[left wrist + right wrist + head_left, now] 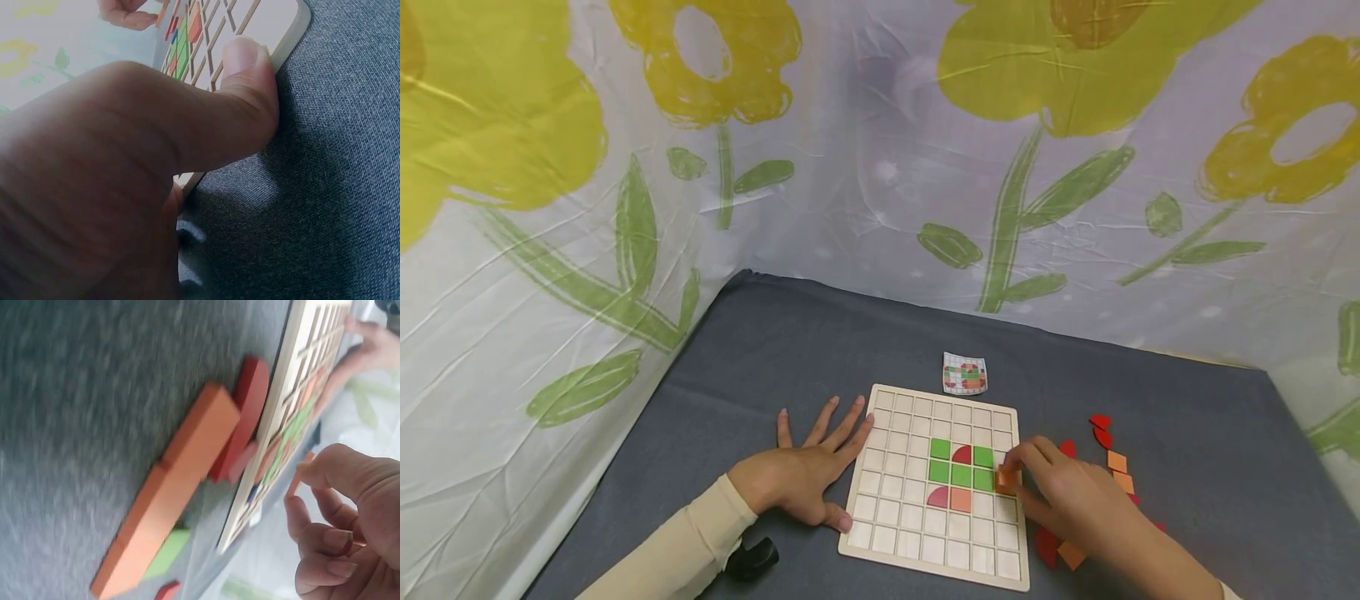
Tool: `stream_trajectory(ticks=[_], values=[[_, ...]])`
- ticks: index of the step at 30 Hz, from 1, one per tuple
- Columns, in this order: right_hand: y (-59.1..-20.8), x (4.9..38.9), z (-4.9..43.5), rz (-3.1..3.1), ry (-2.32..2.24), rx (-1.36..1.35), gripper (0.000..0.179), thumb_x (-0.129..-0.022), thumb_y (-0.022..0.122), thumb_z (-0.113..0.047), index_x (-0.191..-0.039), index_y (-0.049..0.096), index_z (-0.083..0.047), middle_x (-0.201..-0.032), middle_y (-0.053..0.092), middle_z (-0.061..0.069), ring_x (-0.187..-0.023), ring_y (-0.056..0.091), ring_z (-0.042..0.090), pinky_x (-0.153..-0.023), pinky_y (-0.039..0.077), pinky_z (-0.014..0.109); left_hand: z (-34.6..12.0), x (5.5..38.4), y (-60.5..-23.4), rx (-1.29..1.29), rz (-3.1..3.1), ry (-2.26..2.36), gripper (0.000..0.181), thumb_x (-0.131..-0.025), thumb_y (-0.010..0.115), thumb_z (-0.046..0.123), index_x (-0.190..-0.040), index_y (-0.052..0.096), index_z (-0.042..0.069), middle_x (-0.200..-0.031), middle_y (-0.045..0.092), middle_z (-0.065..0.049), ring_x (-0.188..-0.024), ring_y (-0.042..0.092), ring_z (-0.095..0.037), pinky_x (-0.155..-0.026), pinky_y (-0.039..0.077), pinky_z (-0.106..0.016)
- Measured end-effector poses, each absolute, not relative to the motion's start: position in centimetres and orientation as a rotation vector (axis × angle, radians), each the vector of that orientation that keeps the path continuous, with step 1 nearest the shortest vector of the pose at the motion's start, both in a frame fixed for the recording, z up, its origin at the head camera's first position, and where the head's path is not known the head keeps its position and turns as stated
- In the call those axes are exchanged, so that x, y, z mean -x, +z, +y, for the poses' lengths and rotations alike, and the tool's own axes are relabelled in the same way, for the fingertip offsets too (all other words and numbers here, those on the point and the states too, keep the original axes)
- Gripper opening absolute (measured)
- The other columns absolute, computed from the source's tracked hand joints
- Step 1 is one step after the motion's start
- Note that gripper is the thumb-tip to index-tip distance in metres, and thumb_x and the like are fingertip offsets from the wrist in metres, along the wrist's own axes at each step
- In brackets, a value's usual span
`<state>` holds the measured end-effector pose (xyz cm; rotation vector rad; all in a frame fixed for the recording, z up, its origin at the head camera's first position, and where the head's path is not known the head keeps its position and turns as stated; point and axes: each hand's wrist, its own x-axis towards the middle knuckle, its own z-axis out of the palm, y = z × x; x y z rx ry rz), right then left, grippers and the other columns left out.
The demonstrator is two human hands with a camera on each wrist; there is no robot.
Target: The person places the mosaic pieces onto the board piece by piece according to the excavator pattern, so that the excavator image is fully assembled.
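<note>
From my remote seat I see a long cream sleeve [677,550] on the near left, seamed by the wrist, a rounded black piece [754,560] beside it, and a pale cuff [1228,592] at the near right edge. Both hands are bare.

Head camera: above the work, facing forward and down; the wooden grid board [908,546] sits at lower centre, the flower-printed curtain [850,208] across the upper half. Left wrist camera: close against the left hand [131,144], rolled sideways, board at upper centre. Right wrist camera: low over the grey tablecloth [75,425], rolled, right hand [375,506] near at lower right. All three views share the board
</note>
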<state>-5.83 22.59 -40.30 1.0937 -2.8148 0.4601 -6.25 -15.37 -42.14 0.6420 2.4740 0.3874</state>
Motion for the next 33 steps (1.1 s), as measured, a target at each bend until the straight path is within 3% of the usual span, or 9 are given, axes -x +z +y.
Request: stream_trajectory(ticks=[8,12,19,33], values=[[-40.7,4.6,21.3,-2.884,0.403,-1.139,0.029,-0.087,0.088,-0.021,-0.103,0.064,-0.025,-0.1,0.058,-0.011,-0.058,0.04,-0.006,-0.048,0.038,0.018,-15.4,6.3,-42.3,-0.64,2.479,0.38,0.131,-0.082,0.084,0.061,-0.172,-0.005,0.027,-0.176,-0.021,0.001,-0.161,-0.023,-0.033,-0.105,-0.014,-0.089],[-41.3,4.3,21.0,-2.806,0.359,-1.164,0.029,-0.085,0.089,-0.019,-0.1,0.065,-0.024,-0.097,0.057,-0.012,-0.056,0.038,-0.006,-0.049,0.039,0.018,-15.4,6.3,-42.3,-0.641,2.479,0.377,0.131,-0.082,0.083,0.061,-0.172,-0.005,0.027,-0.176,-0.021,0.001,-0.161,-0.023,-0.033,-0.105,-0.014,-0.089],[-41.8,4.2,20.8,-2.745,0.326,-1.257,0.027,-0.083,0.09,-0.019,-0.1,0.07,-0.025,-0.098,0.059,-0.013,-0.064,0.049,-0.004,-0.05,0.042,0.017,-15.4,6.2,-42.2,-0.647,2.478,0.383,0.13,-0.082,0.084,0.06,-0.172,-0.004,0.026,-0.177,-0.02,0.0,-0.161,-0.022,-0.034,-0.105,-0.014,-0.089],[-41.9,4.2,20.4,-2.779,0.368,-1.228,0.024,-0.086,0.089,-0.02,-0.1,0.069,-0.024,-0.097,0.061,-0.014,-0.062,0.049,-0.008,-0.048,0.043,0.018,-15.3,6.2,-42.5,-0.65,2.49,0.379,0.131,-0.082,0.084,0.06,-0.172,-0.005,0.026,-0.176,-0.022,0.0,-0.16,-0.023,-0.034,-0.104,-0.014,-0.089]])
